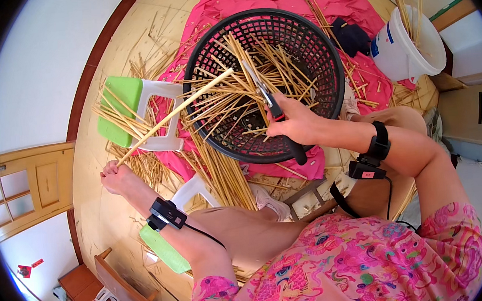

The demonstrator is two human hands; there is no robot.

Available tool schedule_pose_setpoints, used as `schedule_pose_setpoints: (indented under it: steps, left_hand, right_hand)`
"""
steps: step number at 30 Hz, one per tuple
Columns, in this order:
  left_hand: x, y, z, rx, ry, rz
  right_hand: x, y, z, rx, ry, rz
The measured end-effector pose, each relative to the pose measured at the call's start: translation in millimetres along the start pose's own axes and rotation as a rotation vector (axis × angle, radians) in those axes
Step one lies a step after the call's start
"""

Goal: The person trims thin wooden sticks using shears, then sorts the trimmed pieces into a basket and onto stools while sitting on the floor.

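My left hand point(116, 178) is closed around the lower end of a long pale stalk point(177, 109). The stalk slants up to the right, its far end over a round black plastic basket point(337, 71). In my right hand point(296, 120) is a pair of pruning shears point(267, 94) with black and red handles, held above the basket. The blades point away from me, close to the stalk's far end but seemingly apart from it. Many cut straw-coloured stalks point(239, 86) lie crisscross in the basket, some poking over its left rim.
Left of the basket, a green-and-white plastic stool point(126, 89) bears loose stalks. A bundle of long stalks point(226, 173) lies near my foot. Pink cloth point(207, 7) spreads under the basket. A white bucket point(395, 46) holding tall stalks stands at right. Another green-topped stool point(163, 247) is beside my left leg.
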State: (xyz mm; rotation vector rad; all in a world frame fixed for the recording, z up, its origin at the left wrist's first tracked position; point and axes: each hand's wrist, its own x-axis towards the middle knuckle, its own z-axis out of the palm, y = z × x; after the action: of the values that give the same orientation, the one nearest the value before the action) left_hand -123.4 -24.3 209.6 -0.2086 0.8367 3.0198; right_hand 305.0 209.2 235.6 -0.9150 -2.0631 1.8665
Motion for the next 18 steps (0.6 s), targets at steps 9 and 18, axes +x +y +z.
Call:
schedule_pose_setpoints:
  steps: [9,18]
  left_hand:
    - [19.6,-12.5,-21.0,-0.013,-0.052,-0.067]
    - [-13.7,-25.4,3.6,0.048,-0.086,-0.095]
  right_hand:
    - [-0.5,-7.3,1.7,-0.111,-0.069,-0.061]
    - [7.4,0.1,-4.5,-0.013,-0.058,0.074]
